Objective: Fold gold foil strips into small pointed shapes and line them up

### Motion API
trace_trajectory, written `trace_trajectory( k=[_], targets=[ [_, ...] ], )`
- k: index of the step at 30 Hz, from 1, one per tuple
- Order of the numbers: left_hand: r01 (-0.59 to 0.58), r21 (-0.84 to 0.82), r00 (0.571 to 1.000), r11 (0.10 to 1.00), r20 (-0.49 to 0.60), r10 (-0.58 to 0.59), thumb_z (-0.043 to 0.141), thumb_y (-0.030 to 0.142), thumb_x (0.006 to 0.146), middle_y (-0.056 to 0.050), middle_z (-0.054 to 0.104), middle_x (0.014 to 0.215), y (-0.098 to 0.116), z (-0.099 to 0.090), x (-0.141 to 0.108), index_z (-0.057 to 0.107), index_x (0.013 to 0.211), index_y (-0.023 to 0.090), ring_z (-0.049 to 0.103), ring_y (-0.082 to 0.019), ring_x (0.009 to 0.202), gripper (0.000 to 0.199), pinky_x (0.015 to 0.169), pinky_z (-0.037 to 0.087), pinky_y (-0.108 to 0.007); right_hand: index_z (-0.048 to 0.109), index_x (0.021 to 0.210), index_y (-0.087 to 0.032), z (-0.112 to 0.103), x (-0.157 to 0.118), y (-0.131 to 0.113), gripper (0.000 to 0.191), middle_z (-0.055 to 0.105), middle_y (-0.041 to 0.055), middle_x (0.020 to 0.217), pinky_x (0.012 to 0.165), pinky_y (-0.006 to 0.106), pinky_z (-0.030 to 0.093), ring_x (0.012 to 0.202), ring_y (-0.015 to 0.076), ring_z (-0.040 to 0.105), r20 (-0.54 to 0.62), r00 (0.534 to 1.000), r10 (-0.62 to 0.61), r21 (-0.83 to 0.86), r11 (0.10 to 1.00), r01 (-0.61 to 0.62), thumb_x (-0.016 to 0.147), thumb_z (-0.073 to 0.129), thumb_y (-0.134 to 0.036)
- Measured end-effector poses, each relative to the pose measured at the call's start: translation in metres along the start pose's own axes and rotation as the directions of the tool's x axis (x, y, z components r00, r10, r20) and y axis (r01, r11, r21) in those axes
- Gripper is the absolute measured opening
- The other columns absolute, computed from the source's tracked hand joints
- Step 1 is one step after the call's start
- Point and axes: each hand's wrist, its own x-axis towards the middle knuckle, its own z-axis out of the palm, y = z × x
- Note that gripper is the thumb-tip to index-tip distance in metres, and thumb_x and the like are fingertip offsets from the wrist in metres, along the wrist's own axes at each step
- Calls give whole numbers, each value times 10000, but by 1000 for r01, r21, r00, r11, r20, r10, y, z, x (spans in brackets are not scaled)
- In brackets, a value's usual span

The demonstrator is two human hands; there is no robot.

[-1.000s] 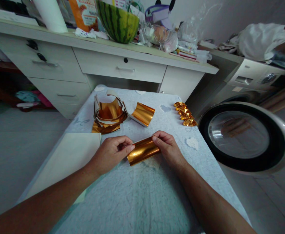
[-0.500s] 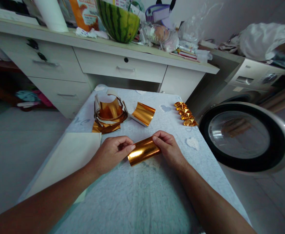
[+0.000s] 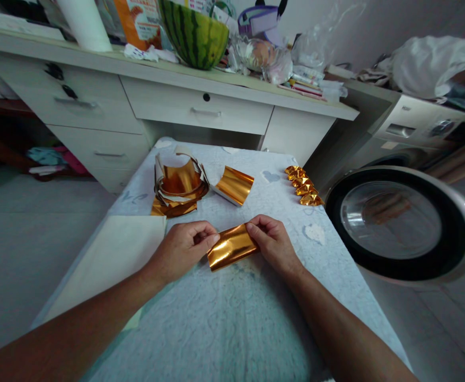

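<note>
A shiny gold foil paper (image 3: 232, 248), curved or folded into a narrow band, is held between both hands above the table. My left hand (image 3: 188, 245) pinches its left end between thumb and fingers. At the upper right corner, my right hand (image 3: 274, 239) grips it the same way. Beyond the hands lies a curled gold sheet (image 3: 235, 185). To its left sits a pile of curled gold paper (image 3: 178, 183) with pale backing. Several folded gold paper pieces (image 3: 303, 185) stand in a row near the table's right edge.
The cloth-covered table (image 3: 216, 329) carries a pale sheet (image 3: 108, 260) under my left forearm. Behind stands a white counter with drawers (image 3: 200, 109), holding a watermelon half (image 3: 194, 37) and plastic bags. On the right, an open washing machine door (image 3: 399, 223) stands close to the table.
The gold foil paper looks flatter and less rounded than before. My right hand has shifted slightly left; my left hand has barely moved.
</note>
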Motion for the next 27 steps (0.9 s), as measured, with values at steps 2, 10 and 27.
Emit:
trace_trajectory(
  k=[2, 10, 27],
  targets=[
    [17, 13, 1000, 1000, 0, -17, 547, 390, 861, 26, 625, 621, -2, 1, 1, 676, 772, 188, 552, -125, 562, 255, 511, 380, -219, 623, 704, -191, 1, 1, 2, 231, 555, -13, 609, 510, 239, 353, 553, 121, 483, -25, 999, -24, -110, 994, 21, 834, 601, -381],
    [35, 209, 999, 977, 24, -41, 527, 336, 861, 17, 668, 631, -2, 5, 4, 658, 748, 193, 596, -140, 577, 225, 554, 369, -241, 649, 688, -198, 7, 2, 5, 180, 612, 2, 618, 558, 248, 339, 571, 131, 511, -44, 988, -145, -525, 845, 101, 842, 566, -238],
    [21, 504, 998, 863, 45, -50, 483, 298, 891, -16, 692, 742, 2, 7, 5, 638, 757, 199, 618, -169, 700, 228, 624, 334, -271, 643, 708, -184, 12, 2, -1, 175, 658, 7, 691, 609, 229, 340, 633, 126, 547, 2, 987, -160, -738, 666, 109, 850, 542, -189]
  ],
)
